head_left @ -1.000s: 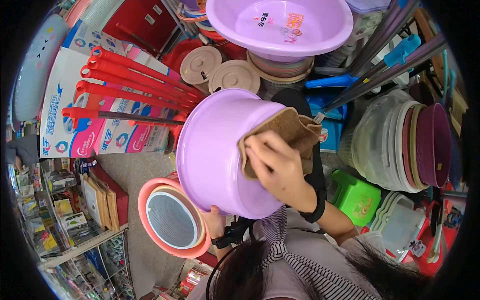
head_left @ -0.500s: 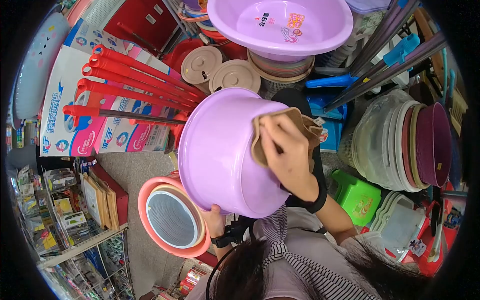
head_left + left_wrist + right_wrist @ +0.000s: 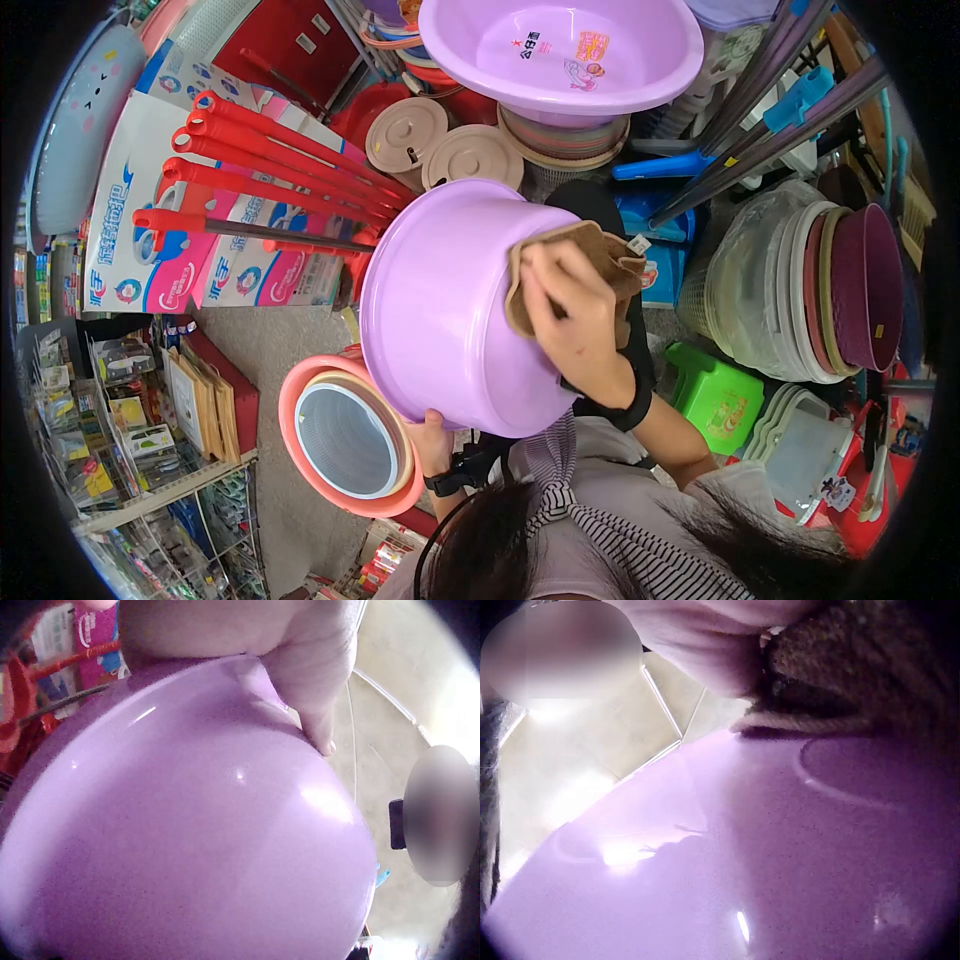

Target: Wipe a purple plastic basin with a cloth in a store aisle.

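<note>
The fingers point(image 3: 562, 266) of the right hand point(image 3: 585, 325) are curled together and clamped on a brown cloth point(image 3: 605, 252), which we see lying against the purple tub point(image 3: 440, 310) right under them. The left hand point(image 3: 428, 445) grips the tub's rim: its thumb shows on the outer wall, but the tub hides most of its other fingers, so we cannot tell how they are spread. The tub lies between the two hands, tipped on its side, its rim to the left of the right fingers and its base close to them; what bears its weight underneath is hidden from us.

We judge it to be moulded plastic, light for its bulk, fairly stiff, and slippery, given the gloss on its wall. The flared rim, where the left fingers are, seems to us the surest hold; the smooth wall under the right fingers offers little to grip. A hard squeeze might flex it, though we expect no easy breakage. The cloth looks soft and limp, bunching beyond the right fingertips, best pinched by a gathered fold.
</note>
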